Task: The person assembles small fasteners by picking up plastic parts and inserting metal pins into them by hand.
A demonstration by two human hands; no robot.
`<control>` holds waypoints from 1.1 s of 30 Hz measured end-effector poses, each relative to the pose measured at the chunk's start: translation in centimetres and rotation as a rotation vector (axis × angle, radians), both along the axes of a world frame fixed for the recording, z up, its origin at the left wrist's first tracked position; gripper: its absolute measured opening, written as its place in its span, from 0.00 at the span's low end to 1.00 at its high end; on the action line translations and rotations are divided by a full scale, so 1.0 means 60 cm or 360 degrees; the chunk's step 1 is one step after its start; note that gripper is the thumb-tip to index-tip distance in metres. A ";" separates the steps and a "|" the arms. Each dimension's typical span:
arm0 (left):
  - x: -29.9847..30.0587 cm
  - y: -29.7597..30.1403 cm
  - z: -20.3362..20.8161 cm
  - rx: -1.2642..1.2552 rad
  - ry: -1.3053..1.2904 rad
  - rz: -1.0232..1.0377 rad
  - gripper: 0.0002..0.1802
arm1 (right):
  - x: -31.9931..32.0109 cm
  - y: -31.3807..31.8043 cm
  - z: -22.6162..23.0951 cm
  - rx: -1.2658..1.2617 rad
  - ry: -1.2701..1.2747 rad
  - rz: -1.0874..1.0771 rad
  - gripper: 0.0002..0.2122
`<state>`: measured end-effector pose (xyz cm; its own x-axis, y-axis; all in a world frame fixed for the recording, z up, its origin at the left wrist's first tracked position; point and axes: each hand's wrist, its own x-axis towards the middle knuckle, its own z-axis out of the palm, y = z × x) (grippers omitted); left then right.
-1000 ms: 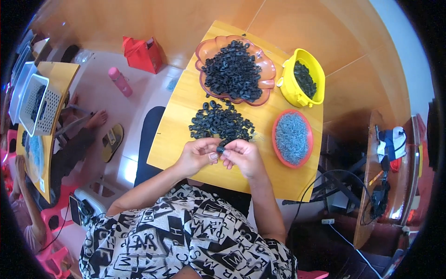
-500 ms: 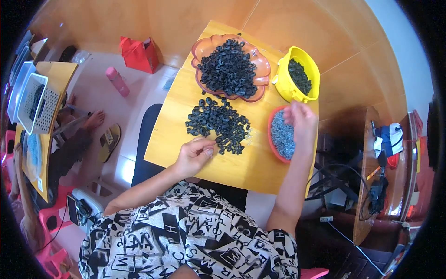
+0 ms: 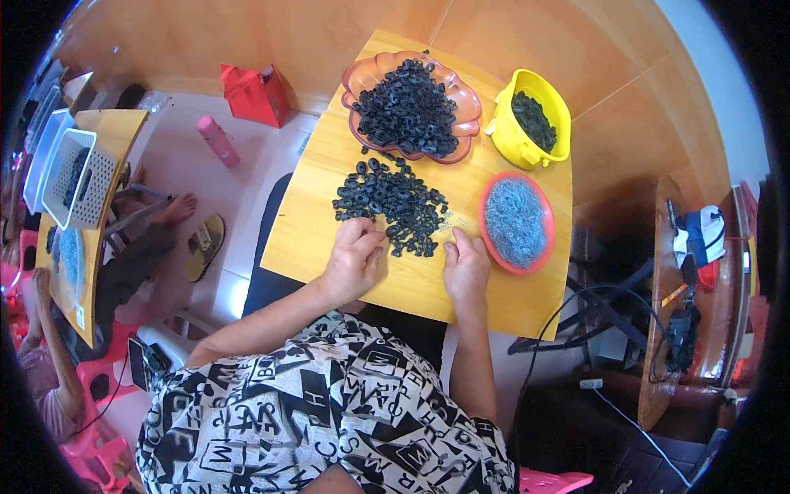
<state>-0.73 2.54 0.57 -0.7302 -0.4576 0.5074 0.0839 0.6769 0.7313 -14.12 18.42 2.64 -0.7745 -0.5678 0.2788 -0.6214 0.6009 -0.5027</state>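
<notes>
On the yellow wooden table (image 3: 317, 235) lies a loose pile of small black ring-like parts (image 3: 387, 202). My left hand (image 3: 352, 263) is at the pile's near left edge, thumb and fingers pinched together; anything between them is too small to make out. My right hand (image 3: 467, 272) is right of the pile, its fingertips also pinched, close to a few thin pale pins (image 3: 449, 221) on the wood. What it holds, if anything, cannot be made out. Right beside it sits a red oval dish (image 3: 527, 268) heaped with fine grey-blue metal pins (image 3: 514, 218).
Behind the pile, an orange scalloped tray (image 3: 469, 107) holds more black parts. A yellow bucket (image 3: 514, 146) with black pieces stands at the far right. At left, another person sits by a second table (image 3: 123, 136) with a white basket (image 3: 95, 177). Black cables (image 3: 609, 288) hang at right.
My right hand has come from above the red dish, near the yellow bucket, down and left to the pile's right side. My left hand stays by the pile, still pinched.
</notes>
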 end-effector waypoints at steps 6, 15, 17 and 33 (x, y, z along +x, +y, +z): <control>-0.014 0.021 0.014 -0.0302 -0.0264 0.0119 0.21 | -0.005 -0.007 -0.027 0.0039 0.0181 -0.0030 0.08; -0.022 0.026 0.005 -0.0314 -0.0307 0.0234 0.14 | -0.002 0.001 -0.044 -0.0301 0.0280 -0.0045 0.05; -0.024 0.024 0.001 -0.0314 -0.0286 0.0237 0.13 | -0.003 0.006 -0.044 -0.0485 0.0208 -0.0055 0.04; 0.011 0.000 0.013 0.1166 0.0100 -0.0046 0.10 | 0.068 -0.042 -0.003 -0.1070 -0.1034 0.0228 0.02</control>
